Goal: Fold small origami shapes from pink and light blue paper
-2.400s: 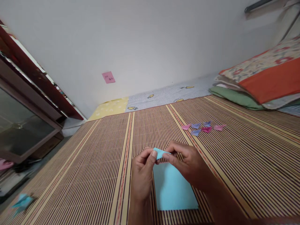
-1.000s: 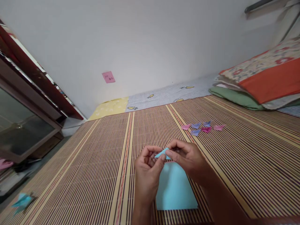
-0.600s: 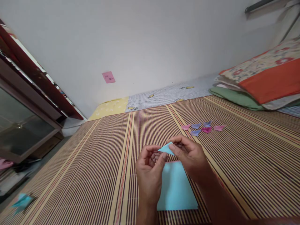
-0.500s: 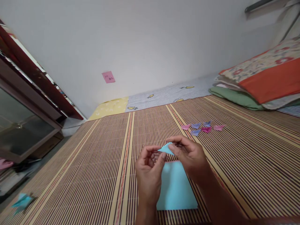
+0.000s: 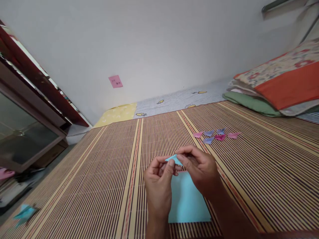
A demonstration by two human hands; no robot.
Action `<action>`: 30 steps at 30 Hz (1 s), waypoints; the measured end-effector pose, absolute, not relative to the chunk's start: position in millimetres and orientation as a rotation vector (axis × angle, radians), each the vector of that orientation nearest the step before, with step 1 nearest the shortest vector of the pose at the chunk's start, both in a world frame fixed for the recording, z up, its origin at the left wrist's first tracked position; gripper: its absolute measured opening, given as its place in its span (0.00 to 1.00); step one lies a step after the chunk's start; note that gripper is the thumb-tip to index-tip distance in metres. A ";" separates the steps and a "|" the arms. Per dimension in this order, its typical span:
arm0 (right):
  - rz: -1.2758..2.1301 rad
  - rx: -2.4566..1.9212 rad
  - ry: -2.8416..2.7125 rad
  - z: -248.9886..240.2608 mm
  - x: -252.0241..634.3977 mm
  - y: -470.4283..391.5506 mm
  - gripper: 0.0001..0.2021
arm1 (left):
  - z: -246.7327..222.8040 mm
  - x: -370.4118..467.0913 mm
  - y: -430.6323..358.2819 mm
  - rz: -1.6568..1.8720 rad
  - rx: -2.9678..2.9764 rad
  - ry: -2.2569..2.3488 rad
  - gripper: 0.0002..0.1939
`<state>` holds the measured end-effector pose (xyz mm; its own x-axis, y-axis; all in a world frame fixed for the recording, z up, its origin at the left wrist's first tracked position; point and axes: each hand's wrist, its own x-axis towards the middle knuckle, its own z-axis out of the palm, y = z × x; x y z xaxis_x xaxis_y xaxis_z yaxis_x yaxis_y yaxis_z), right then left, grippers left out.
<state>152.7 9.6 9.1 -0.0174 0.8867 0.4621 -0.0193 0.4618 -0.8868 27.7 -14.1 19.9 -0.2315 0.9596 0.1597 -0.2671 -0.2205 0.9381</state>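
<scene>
A small folded piece of light-blue paper (image 5: pixel 175 159), pointed at its left end, is held up between both hands. My left hand (image 5: pixel 159 177) pinches its left part between thumb and fingers. At the other end, the thumb and forefinger of my right hand (image 5: pixel 200 166) grip the paper's right part, covering some of it. Below the hands lies a light-blue square sheet or pad (image 5: pixel 189 200) on the striped mat (image 5: pixel 112 172); its left edge is partly behind my left hand.
Several small folded paper pieces, pink, violet and magenta (image 5: pixel 219 137), lie on the mat beyond my right hand. A crumpled teal paper shape (image 5: pixel 25 214) is at lower left. Folded bedding (image 5: pixel 281 86) is stacked at right. A pink note (image 5: pixel 115 81) sticks to the wall.
The folded paper has shifted slightly left and down. My left thumb has moved up onto its face, and my right fingers have moved a little left with it.
</scene>
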 end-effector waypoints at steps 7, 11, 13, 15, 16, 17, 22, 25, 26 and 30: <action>0.801 -0.833 -1.440 10.2 152.6 10.1 0.03 | 15.7 21.4 -14.7 1.591 1.014 1.000 0.06; 0.796 -0.848 -1.436 10.6 154.0 12.0 0.03 | 13.4 21.4 -14.5 1.569 1.030 0.980 0.07; 0.790 -0.847 -1.430 11.6 155.0 12.2 0.03 | 12.6 21.2 -13.3 1.572 1.037 0.964 0.09; 0.795 -0.852 -1.421 13.6 155.8 11.6 0.04 | 13.1 20.6 -11.7 1.566 1.058 0.942 0.11; 0.802 -0.862 -1.418 14.8 155.9 11.0 0.04 | 13.8 20.3 -11.0 1.552 1.069 0.933 0.12; 0.810 -0.876 -1.414 16.0 155.8 10.3 0.04 | 14.8 19.9 -10.5 1.538 1.079 0.928 0.13; 0.844 -0.897 -1.450 18.9 155.2 9.2 0.05 | 17.5 19.5 -11.3 1.488 1.087 1.030 0.11; 0.938 -0.871 -1.452 16.8 158.8 13.0 0.10 | 15.4 18.6 -12.5 1.496 1.063 1.021 0.13; 0.968 -0.849 -1.436 15.7 160.8 14.6 0.12 | 14.5 18.2 -12.6 1.494 1.041 1.008 0.13; 1.027 -0.784 -1.414 12.9 168.4 18.2 0.12 | 12.3 16.8 -12.2 1.489 0.965 0.980 0.12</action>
<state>168.4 18.2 12.9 -0.1140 0.9090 0.4010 -0.1004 0.3910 -0.9149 16.8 -12.2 12.3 -0.1142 0.9910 0.0695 -0.3282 -0.1037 0.9389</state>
